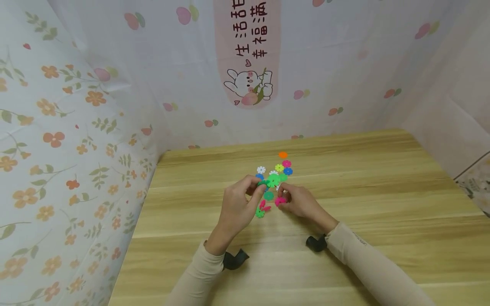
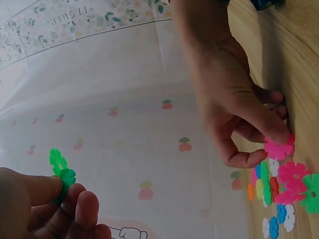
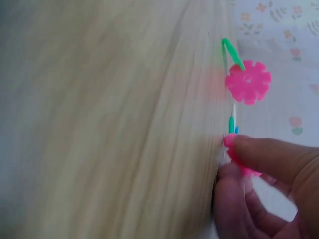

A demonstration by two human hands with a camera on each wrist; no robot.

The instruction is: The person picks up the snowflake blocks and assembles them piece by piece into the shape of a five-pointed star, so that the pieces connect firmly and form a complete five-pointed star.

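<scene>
My left hand (image 1: 236, 205) is raised above the table and pinches two green notched plastic discs (image 2: 62, 172), joined at an angle, between thumb and fingertips. Low over the tabletop, my right hand (image 1: 300, 202) grips a pink notched disc (image 2: 279, 149) by thumb and fingers; in the right wrist view the thumb covers part of that disc. Between the hands and nearer to me lies a joined cluster of pink discs (image 3: 249, 82) with a green disc (image 1: 260, 212) attached. A teal disc (image 1: 269, 195) lies just beyond it.
Loose discs lie scattered beyond the hands: a white disc (image 1: 261, 169), a yellow disc (image 1: 279, 168), a blue disc (image 1: 288, 171), a pink disc (image 1: 286, 163) and an orange disc (image 1: 283, 155). The wooden table (image 1: 183, 229) meets a printed cloth backdrop (image 1: 172, 85) at the back and sides.
</scene>
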